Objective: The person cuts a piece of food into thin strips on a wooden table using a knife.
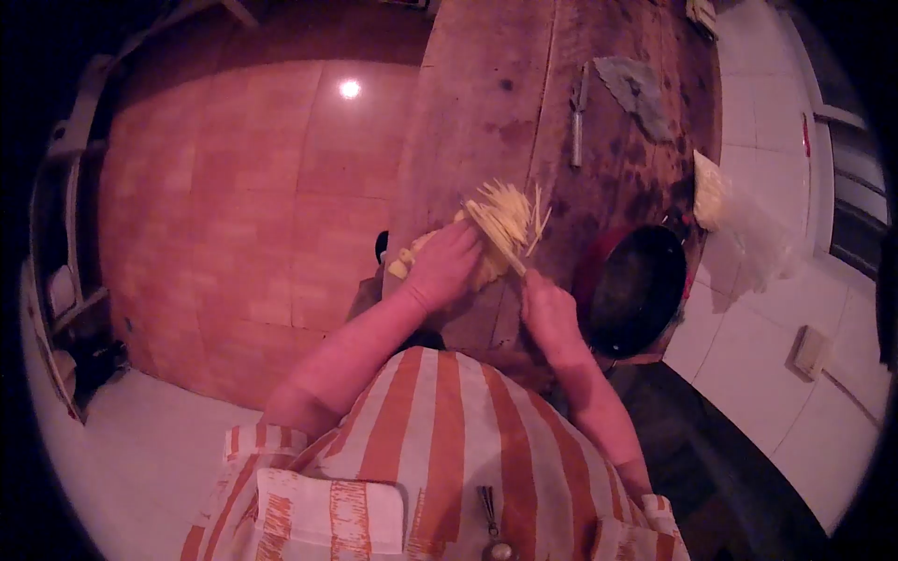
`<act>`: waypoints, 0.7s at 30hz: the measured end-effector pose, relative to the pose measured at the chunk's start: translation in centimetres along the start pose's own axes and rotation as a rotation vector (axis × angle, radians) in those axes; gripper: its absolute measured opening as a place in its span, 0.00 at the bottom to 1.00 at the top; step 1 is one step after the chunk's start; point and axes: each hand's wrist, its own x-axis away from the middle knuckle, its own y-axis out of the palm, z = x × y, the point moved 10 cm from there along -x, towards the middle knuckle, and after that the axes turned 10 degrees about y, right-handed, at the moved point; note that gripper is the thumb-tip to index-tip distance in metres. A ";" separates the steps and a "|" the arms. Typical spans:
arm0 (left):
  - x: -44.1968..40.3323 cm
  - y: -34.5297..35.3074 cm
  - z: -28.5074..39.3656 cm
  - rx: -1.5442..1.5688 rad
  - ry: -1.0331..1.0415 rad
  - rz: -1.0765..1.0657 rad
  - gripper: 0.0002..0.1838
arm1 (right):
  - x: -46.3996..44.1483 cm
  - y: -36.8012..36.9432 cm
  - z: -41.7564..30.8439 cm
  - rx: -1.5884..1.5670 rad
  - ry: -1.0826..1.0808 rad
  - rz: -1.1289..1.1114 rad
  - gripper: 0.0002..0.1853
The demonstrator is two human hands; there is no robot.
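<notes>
Yellow strips [505, 213] lie beyond the left fingers [467, 236], across the knife [508, 252].

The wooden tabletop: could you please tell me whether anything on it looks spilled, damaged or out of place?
Dark blotches mark the wooden tabletop between the crumpled grey cloth and the dark pan. They look odd against the paler wood; I cannot tell whether they are wet or old stains.
</notes>
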 end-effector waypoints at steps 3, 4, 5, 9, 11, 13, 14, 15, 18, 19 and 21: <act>0.0 0.0 -0.2 0.007 -0.003 0.000 0.20 | -0.3 0.1 0.0 -0.002 0.001 -0.018 0.02; 0.0 0.1 -0.3 0.003 -0.003 0.006 0.20 | -0.3 0.1 -0.1 -0.011 0.001 -0.027 0.02; 0.1 0.1 -0.3 -0.002 -0.003 0.012 0.20 | -0.4 0.3 0.0 -0.011 0.000 -0.029 0.02; 0.1 0.2 -0.2 -0.031 -0.002 -0.003 0.20 | -1.4 2.4 0.8 -0.058 0.027 -0.018 0.04; -0.2 0.2 -0.1 -0.026 -0.015 -0.032 0.20 | -1.6 3.8 1.4 -0.089 0.045 -0.001 0.04; -0.1 0.4 0.0 0.001 -0.038 -0.053 0.21 | -1.3 3.1 1.6 -0.204 0.033 0.103 0.05; 0.1 0.5 -0.5 0.024 -0.075 -0.076 0.24 | -1.2 3.1 1.8 -0.211 0.032 0.109 0.05; 0.2 0.5 -0.7 0.013 -0.072 -0.077 0.24 | -1.1 2.4 1.7 -0.246 0.065 0.115 0.05; 0.3 0.9 -0.8 0.088 -0.043 -0.100 0.24 | -1.3 1.4 1.6 -0.256 0.075 0.133 0.06; 0.2 0.8 -0.5 0.047 -0.027 -0.097 0.24 | -1.2 1.0 1.6 -0.223 0.054 0.143 0.06; -0.2 0.1 0.0 0.008 -0.004 -0.096 0.25 | -1.0 -0.1 1.6 -0.218 0.065 0.154 0.06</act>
